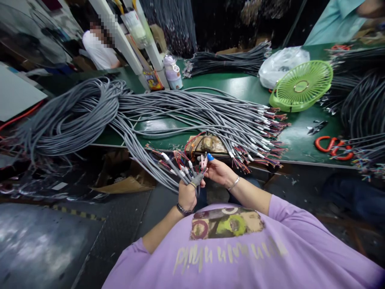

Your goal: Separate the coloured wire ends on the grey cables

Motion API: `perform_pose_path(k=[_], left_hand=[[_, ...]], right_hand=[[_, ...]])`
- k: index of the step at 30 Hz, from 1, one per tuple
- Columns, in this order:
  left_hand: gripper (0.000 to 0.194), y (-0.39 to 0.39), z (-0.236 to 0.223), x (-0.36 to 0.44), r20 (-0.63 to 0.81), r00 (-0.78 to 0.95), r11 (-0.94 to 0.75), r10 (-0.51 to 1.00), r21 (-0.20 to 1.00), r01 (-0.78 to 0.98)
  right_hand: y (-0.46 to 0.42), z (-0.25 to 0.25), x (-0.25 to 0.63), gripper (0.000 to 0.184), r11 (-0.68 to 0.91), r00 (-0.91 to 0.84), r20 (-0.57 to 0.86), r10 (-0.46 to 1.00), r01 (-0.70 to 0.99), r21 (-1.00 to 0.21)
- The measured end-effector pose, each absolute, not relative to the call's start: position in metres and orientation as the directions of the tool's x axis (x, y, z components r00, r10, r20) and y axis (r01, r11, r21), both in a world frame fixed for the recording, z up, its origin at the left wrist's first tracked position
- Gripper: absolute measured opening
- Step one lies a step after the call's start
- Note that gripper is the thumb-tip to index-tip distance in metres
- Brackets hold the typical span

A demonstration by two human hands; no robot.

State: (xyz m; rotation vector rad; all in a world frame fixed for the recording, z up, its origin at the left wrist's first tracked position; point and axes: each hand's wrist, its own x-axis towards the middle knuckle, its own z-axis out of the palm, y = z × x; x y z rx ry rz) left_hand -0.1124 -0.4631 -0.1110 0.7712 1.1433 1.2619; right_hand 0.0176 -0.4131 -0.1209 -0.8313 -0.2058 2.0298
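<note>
My left hand (187, 196) is closed around several grey cables (180, 173), with a grey cover on one finger. White sleeves and thin coloured wires (179, 157) stick out at the cable ends. Close beside it, my right hand (221, 171) has its fingers drawn together at the wire ends, a blue finger cover (210, 157) on one tip. A small pale pink piece (203, 161), clip-like in shape, shows at these fingertips. Exactly what the right fingers pinch is too small to tell. Behind the hands, a brownish block-like device (207, 143) sits at the table edge.
A long bundle of grey cables (180, 100) lies across the green table (243, 89), coiled at left. At right are a green fan (302, 86), small cutters (317, 127), orange-handled scissors (333, 147) and black cables (368, 108). A bottle (173, 72) stands behind; two people are beyond.
</note>
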Motion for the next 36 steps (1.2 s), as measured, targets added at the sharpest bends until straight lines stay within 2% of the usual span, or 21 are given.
perform_pose_path(k=[9,17,22,25,28,32,36], left_hand=[[0.021,-0.462,-0.117,-0.113,-0.248,-0.059,0.221,0.967,0.929,-0.297],[0.023,-0.467,-0.113,-0.115,-0.241,-0.055,0.216,0.969,0.933,-0.288],[0.022,-0.474,-0.118,-0.119,-0.241,-0.045,0.219,0.969,0.934,-0.282],[0.022,-0.478,-0.122,-0.123,-0.200,-0.013,0.191,0.980,0.951,-0.245],[0.022,-0.479,-0.123,-0.129,-0.174,0.116,0.191,0.978,0.969,-0.154],[0.023,-0.480,-0.123,-0.136,-0.202,0.276,0.228,0.940,0.971,-0.065],[0.024,-0.480,-0.122,-0.134,-0.163,0.203,0.188,0.966,0.976,-0.113]], right_hand=[[-0.413,-0.124,0.009,0.024,-0.529,-0.308,-0.486,0.818,-0.735,-0.425],[-0.425,-0.131,0.015,0.040,-0.564,-0.381,-0.432,0.817,-0.684,-0.463],[-0.449,-0.136,0.022,0.044,-0.549,-0.429,-0.349,0.833,-0.568,-0.613],[-0.459,-0.133,0.022,0.041,-0.441,-0.349,-0.298,0.889,-0.472,-0.763],[-0.462,-0.125,0.022,0.036,-0.346,-0.316,-0.238,0.918,-0.347,-0.872],[-0.461,-0.117,0.024,0.037,-0.313,-0.415,-0.191,0.890,-0.250,-0.916],[-0.460,-0.115,0.023,0.037,-0.302,-0.334,-0.223,0.916,-0.207,-0.930]])
